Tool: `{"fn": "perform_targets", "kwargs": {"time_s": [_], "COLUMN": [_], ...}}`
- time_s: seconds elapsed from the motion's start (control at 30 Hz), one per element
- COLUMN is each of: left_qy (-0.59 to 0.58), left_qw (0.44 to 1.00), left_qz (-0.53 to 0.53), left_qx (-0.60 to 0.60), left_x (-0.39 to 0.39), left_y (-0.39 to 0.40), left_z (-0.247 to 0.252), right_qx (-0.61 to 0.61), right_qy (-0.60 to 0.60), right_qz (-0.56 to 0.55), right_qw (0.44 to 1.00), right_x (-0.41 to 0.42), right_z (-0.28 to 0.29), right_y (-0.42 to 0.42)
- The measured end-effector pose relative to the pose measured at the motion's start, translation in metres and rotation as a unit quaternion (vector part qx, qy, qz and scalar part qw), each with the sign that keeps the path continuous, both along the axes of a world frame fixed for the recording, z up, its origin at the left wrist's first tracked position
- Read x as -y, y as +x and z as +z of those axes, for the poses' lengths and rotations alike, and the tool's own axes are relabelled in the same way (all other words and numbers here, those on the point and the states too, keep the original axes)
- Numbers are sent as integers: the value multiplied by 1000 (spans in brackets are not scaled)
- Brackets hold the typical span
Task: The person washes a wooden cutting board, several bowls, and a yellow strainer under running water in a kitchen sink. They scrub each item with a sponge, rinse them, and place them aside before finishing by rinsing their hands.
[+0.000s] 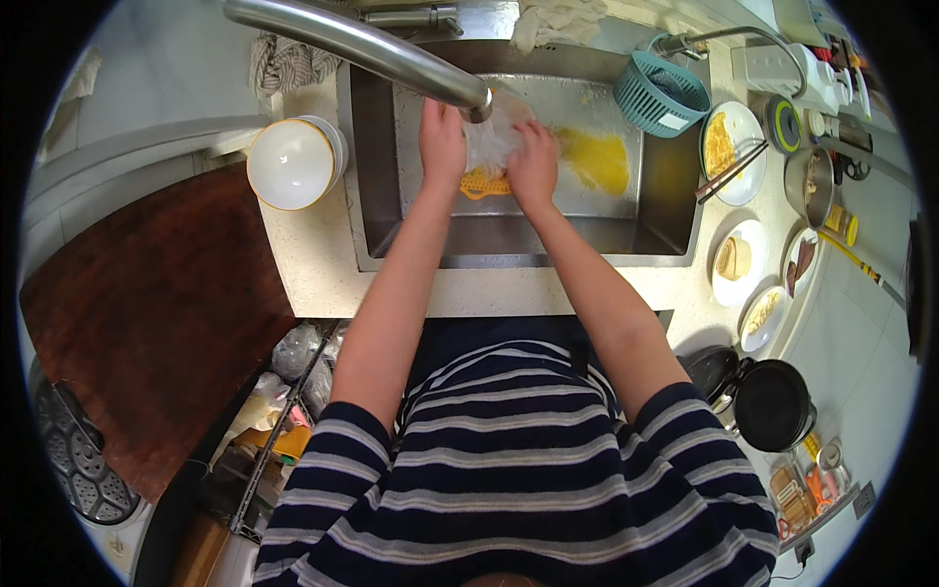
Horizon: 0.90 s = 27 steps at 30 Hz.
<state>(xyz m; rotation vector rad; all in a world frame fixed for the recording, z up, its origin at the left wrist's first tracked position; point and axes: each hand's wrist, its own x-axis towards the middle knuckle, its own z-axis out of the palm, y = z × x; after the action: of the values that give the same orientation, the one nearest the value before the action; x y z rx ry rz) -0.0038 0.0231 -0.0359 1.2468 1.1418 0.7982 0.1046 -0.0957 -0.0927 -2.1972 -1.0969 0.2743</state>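
Note:
Both hands are in the stainless steel sink point(506, 238), under the spout of a curved metal faucet point(389, 55). Between them is a pale translucent item point(502, 136), blurred by running water; its exact kind cannot be made out. My left hand point(443, 143) grips its left side, fingertips partly hidden by the faucet. The fingers of my right hand point(534, 158) curl over its right side. Below it, the edge of an orange perforated plastic basket point(484, 185) shows between my wrists. A yellow patch point(598, 160) spreads on the sink floor to the right; cloth or liquid, I cannot tell.
Stacked white bowls point(290, 165) stand left of the sink. A teal basket point(660, 95) hangs at its back right corner. Chopsticks point(733, 172) rest across a food plate point(744, 183) on the right counter, with several more plates beyond. A brown board point(161, 315) lies at left.

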Motion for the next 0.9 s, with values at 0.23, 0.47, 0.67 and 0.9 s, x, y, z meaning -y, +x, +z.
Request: {"fn": "perform_targets", "kwargs": {"time_s": [0.23, 0.47, 0.67, 0.9], "left_qy": [-396, -453, -413, -418], "left_qw": [908, 888, 905, 902], "left_qz": [111, 34, 40, 45], "left_qx": [-80, -75, -89, -94], "left_x": [58, 51, 48, 51], "left_y": [-51, -89, -64, -66], "left_z": [-55, -137, -126, -127], "right_qx": [-59, 116, 31, 38], "right_qy": [-39, -63, -104, -79], "right_qz": [144, 327, 174, 326], "right_qw": [987, 936, 979, 941], "right_x": [-55, -38, -18, -10], "right_z": [-39, -74, -83, -22], "right_y": [-6, -31, 24, -16]}}
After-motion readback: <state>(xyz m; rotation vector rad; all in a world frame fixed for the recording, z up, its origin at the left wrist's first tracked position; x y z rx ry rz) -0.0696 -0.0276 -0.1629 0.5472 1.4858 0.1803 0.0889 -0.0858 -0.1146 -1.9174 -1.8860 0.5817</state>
